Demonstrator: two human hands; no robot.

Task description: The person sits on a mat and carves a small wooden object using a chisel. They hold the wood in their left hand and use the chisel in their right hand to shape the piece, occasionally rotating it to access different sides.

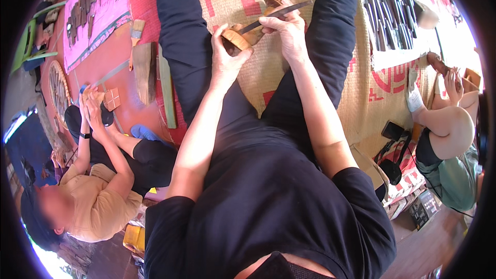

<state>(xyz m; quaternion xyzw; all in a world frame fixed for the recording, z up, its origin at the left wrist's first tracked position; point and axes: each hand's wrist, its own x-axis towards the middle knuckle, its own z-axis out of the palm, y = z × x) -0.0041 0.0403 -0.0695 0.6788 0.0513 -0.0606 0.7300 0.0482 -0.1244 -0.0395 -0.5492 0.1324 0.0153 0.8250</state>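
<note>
A carved wooden piece (236, 37), yellowish brown with a rounded, hollow-looking end, is held up between my legs. My left hand (226, 64) wraps its thumb and fingers around that end. In my right hand (290, 33) is a long dark file (295, 8), slanting up to the right, its lower end lying over the carving. The fingers of the right hand also rest close to the carving's far part, and whether they grip it is partly hidden.
A woven mat (227, 0) lies beneath my legs. Carving tools (85, 10) rest on a pink cloth at left, and several more (387, 10) on white cloth at right. A brush (137, 31) and wooden block (145, 72) lie beside my left leg. People sit on both sides.
</note>
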